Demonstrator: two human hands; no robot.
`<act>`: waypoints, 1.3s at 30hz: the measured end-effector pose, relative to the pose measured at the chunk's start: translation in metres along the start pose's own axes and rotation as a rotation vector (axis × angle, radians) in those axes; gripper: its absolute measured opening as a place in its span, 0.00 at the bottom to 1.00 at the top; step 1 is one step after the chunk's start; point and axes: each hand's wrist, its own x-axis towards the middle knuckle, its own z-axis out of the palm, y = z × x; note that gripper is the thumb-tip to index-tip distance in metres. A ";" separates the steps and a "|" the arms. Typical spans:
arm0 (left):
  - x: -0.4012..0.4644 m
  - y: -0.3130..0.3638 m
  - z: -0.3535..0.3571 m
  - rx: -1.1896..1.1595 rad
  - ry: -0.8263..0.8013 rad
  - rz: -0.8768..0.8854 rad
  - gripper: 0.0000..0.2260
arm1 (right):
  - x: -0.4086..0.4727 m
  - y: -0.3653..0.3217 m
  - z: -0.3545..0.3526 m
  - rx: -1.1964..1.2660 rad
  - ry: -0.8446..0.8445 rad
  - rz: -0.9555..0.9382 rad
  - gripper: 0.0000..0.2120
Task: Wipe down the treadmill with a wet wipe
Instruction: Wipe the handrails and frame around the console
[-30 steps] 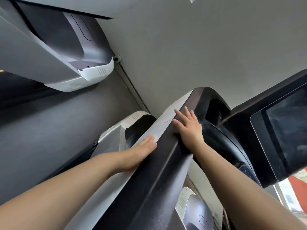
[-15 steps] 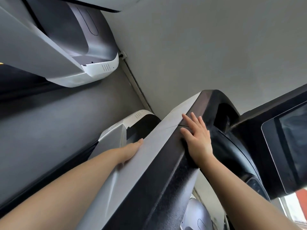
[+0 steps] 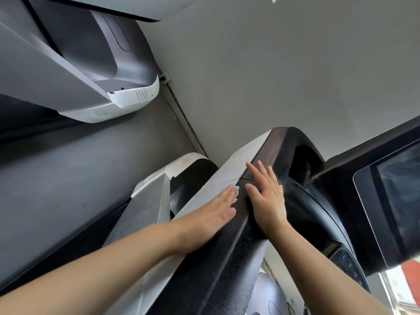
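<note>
The treadmill's side arm (image 3: 211,264) runs up the middle of the view, with a grey outer face and a black textured top. My left hand (image 3: 213,214) lies flat on the grey face, fingers straight, pressing a white wet wipe (image 3: 236,191) whose edge shows past the fingertips. My right hand (image 3: 266,196) rests flat on the black top right beside it, fingers straight and slightly spread. The two hands nearly touch.
The treadmill's console screen (image 3: 391,201) stands at the right, with a black curved handlebar (image 3: 318,214) below it. A second treadmill (image 3: 75,71) fills the upper left. Grey floor (image 3: 272,64) lies beyond, and the white motor cover (image 3: 181,164) sits below the arm.
My left hand has slid up the grey face toward my right hand, and the wipe's edge now shows at its fingertips. The right hand has stayed on the black top.
</note>
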 end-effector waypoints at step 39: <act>0.063 0.020 -0.012 0.122 -0.019 0.075 0.22 | -0.002 0.002 0.001 0.244 0.066 0.037 0.25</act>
